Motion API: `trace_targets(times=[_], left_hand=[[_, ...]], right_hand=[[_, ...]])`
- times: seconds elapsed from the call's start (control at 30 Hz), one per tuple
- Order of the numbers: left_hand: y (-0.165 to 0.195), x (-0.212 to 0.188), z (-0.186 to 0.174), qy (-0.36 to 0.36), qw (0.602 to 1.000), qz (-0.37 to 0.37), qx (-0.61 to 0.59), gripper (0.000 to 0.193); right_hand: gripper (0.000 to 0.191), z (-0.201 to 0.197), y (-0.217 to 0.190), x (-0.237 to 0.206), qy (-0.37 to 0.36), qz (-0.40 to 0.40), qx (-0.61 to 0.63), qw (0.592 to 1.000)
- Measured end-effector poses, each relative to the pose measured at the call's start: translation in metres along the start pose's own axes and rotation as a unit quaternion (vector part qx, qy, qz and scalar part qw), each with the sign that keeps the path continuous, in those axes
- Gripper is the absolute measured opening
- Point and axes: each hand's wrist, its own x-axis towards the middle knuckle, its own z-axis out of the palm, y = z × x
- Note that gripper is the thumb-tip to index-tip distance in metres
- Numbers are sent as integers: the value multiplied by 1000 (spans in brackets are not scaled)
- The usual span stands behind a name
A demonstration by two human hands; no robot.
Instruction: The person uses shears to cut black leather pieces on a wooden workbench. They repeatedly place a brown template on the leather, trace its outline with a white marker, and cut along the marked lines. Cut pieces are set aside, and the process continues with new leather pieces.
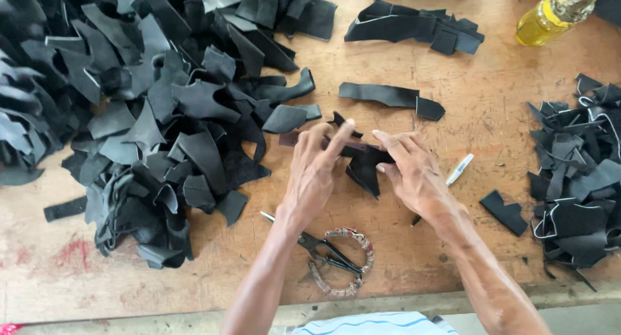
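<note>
Broadly, worn wooden tabletop carries everything. Big heap of black leather offcuts fills its left half; smaller pile at right edge, another stack at top. Yellow oil bottle in top right corner. Both hands close together at centre: left hand and right hand each pinching one black leather piece, held just above the wood. Scissors with wrapped handles lie below the wrists; white pen just right of right hand.
</note>
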Motion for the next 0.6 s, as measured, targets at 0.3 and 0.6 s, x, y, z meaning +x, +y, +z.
trace_targets(times=[0.3,0.6], left_hand=[[-7,13,1,14,989,-36,-145,20],[-10,35,22,27,997,-75,15,47]], right_hand=[[60,-6,1,0,-29,170,157,972],[34,-42,-20,-18,-65,217,114,967]])
